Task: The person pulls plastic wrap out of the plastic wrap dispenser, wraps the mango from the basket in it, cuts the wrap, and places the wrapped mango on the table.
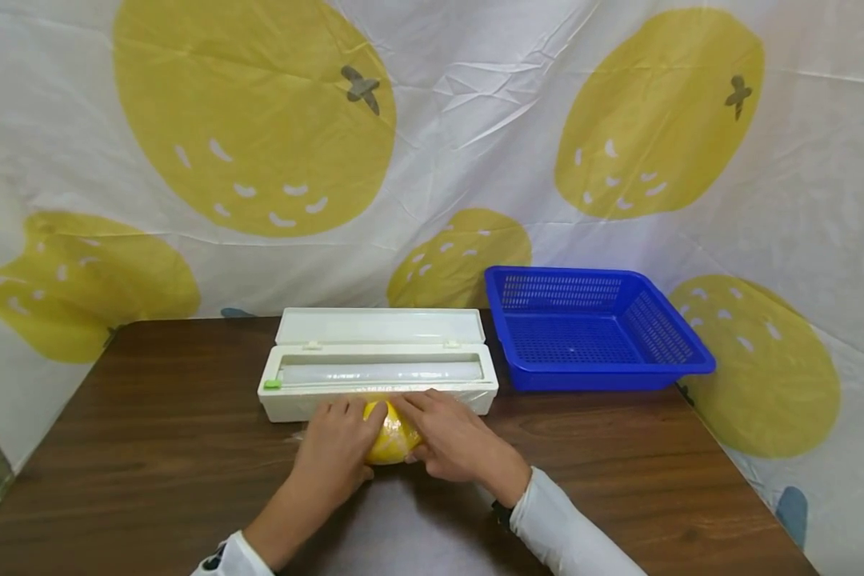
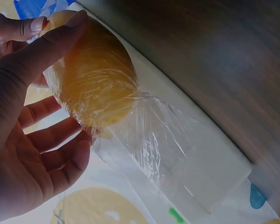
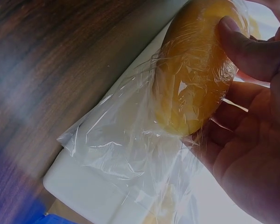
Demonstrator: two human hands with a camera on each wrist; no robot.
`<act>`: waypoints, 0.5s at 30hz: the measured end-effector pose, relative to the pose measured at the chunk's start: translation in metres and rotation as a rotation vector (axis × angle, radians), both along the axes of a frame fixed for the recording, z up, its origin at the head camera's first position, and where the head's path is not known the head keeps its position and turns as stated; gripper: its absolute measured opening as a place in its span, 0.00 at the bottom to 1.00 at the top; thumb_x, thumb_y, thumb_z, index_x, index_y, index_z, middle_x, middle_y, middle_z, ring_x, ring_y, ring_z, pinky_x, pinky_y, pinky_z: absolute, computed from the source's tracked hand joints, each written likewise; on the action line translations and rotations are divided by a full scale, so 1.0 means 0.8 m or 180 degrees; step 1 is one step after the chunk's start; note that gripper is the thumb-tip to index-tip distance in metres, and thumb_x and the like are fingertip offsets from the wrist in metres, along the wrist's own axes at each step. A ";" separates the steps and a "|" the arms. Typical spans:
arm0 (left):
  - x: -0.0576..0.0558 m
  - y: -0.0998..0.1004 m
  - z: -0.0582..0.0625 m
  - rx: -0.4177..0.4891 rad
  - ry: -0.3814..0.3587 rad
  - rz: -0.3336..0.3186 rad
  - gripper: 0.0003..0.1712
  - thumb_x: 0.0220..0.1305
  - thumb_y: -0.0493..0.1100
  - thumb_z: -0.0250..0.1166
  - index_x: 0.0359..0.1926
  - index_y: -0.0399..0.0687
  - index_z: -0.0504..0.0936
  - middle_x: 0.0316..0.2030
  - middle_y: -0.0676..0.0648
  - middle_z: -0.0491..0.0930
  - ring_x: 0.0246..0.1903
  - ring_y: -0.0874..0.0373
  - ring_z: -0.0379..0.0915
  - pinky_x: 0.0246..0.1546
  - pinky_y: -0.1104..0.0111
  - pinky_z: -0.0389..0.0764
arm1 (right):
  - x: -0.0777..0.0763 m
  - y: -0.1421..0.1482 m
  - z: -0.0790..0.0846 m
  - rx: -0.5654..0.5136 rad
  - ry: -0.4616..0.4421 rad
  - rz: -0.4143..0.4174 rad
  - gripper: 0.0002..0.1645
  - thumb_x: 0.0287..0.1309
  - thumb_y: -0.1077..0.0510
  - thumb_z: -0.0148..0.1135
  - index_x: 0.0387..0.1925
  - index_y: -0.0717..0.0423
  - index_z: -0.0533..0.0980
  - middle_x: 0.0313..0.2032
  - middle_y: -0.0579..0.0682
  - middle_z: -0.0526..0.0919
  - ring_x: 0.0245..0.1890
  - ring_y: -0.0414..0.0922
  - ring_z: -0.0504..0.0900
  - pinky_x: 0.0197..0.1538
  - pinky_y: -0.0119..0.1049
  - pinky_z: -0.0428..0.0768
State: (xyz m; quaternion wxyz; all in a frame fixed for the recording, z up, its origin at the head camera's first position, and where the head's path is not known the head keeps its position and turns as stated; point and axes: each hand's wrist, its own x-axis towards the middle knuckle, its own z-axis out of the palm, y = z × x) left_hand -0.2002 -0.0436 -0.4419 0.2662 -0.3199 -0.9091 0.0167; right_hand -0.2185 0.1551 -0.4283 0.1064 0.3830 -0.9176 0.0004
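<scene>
A smooth, rounded yellow fruit [image 1: 390,438], its exact kind unclear, is wrapped in clear cling film [image 3: 126,121]. My left hand [image 1: 339,445] grips one side of it, thumb [image 2: 51,49] on top and fingers curled beneath. From the other side my right hand [image 1: 455,440] holds it likewise, with the thumb [image 3: 249,49] pressed against the film. Loose film hangs off both ends of the fruit in the wrist views. Just behind the hands stands a white cling film dispenser [image 1: 277,406], lid raised, with the film roll [image 1: 382,372] showing inside.
A blue perforated basket [image 1: 590,380] stands to the right of the dispenser. A green slider [image 1: 272,384] sits at the dispenser's left end. All rest on a dark wooden table [image 1: 151,448], backed by a fruit-printed cloth [image 1: 446,144].
</scene>
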 end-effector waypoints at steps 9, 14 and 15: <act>0.000 0.000 -0.003 -0.0047 -0.0097 0.0005 0.56 0.16 0.63 0.84 0.51 0.39 0.76 0.37 0.37 0.82 0.36 0.42 0.75 0.32 0.53 0.78 | 0.000 0.001 -0.003 -0.0011 -0.0041 0.0016 0.50 0.47 0.48 0.75 0.69 0.58 0.65 0.62 0.52 0.76 0.61 0.48 0.72 0.66 0.44 0.72; -0.001 -0.001 -0.003 -0.0054 -0.0146 -0.0013 0.56 0.17 0.63 0.84 0.50 0.38 0.76 0.37 0.37 0.82 0.36 0.42 0.76 0.33 0.53 0.80 | -0.001 0.002 -0.004 -0.0014 -0.0087 0.0013 0.50 0.48 0.49 0.75 0.70 0.59 0.64 0.63 0.52 0.75 0.63 0.48 0.71 0.67 0.44 0.71; -0.001 -0.001 -0.003 -0.0054 -0.0153 -0.0013 0.55 0.17 0.62 0.85 0.50 0.38 0.75 0.38 0.37 0.82 0.36 0.42 0.76 0.33 0.52 0.80 | -0.001 0.002 -0.004 -0.0016 -0.0093 0.0013 0.50 0.48 0.49 0.75 0.70 0.59 0.64 0.63 0.52 0.75 0.63 0.48 0.71 0.67 0.44 0.71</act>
